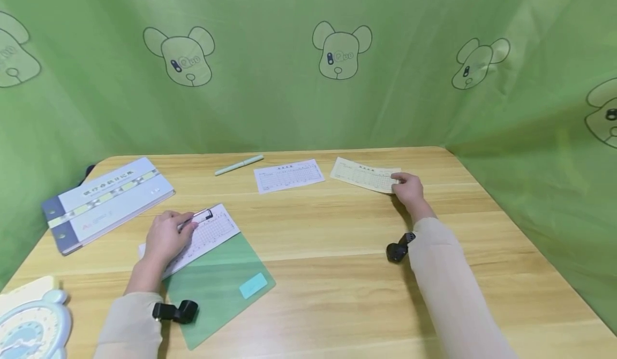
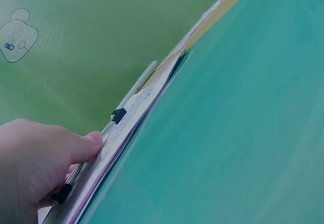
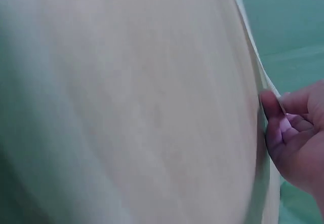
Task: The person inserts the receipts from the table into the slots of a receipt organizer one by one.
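At the left of the head view, my left hand (image 1: 166, 238) grips a green clipboard (image 1: 217, 294) at its metal clip (image 2: 119, 115). Its thumb lies on the clip in the left wrist view, with the other fingers curled at the board's edge. A white printed form (image 1: 218, 231) lies under the clip. On the far right, my right hand (image 1: 409, 192) pinches the right end of a pale yellow printed slip (image 1: 358, 173) between thumb and fingers. That end is bent up. The right wrist view shows the slip nearly edge-on.
A white printed slip (image 1: 289, 176) lies beside the yellow one, with a pale green pen (image 1: 239, 165) to its left. A strapped blue-and-white account book (image 1: 113, 195) lies at the left. A toy clock (image 1: 31, 327) occupies the near left corner. Green cloth (image 1: 270, 107) hangs behind the table (image 1: 337, 305).
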A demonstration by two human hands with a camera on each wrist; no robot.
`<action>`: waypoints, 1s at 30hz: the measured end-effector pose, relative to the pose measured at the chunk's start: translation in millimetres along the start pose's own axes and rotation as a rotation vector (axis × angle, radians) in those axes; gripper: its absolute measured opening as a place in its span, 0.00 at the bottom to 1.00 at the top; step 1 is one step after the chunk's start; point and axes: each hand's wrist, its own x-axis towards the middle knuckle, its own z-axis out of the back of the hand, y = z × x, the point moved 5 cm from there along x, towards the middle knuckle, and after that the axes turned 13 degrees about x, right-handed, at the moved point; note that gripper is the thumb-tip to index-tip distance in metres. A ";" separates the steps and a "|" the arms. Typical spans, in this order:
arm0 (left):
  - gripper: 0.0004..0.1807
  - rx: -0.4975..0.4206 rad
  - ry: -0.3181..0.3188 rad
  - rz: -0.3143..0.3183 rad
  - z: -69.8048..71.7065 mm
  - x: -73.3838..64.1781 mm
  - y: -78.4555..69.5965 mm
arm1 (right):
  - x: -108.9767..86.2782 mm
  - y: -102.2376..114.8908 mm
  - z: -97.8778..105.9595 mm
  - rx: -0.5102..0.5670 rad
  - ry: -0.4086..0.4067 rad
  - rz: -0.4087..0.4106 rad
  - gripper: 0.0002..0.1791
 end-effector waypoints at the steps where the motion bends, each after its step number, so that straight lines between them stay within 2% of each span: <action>1: 0.18 -0.001 -0.003 -0.001 -0.3 0.1 0.3 | -1.3 0.0 0.4 0.046 -0.008 -0.009 0.23; 5: 0.18 0.001 -0.001 -0.004 -2.2 -0.1 0.6 | -8.8 0.9 1.7 0.282 -0.038 -0.054 0.24; 8: 0.18 0.004 0.004 -0.002 -3.0 -0.4 0.3 | -14.3 4.7 1.9 0.419 -0.052 -0.057 0.24; 17: 0.18 0.012 -0.018 -0.001 -1.4 -0.1 -0.5 | -27.5 22.4 -5.2 0.622 -0.053 0.020 0.19; 21: 0.18 0.012 -0.021 -0.002 -0.9 -0.3 -0.5 | -37.6 32.1 -16.1 0.652 0.009 0.020 0.19; 30: 0.18 0.013 -0.011 -0.005 -1.0 -0.5 -0.1 | -55.9 48.3 -53.8 0.597 0.239 0.060 0.23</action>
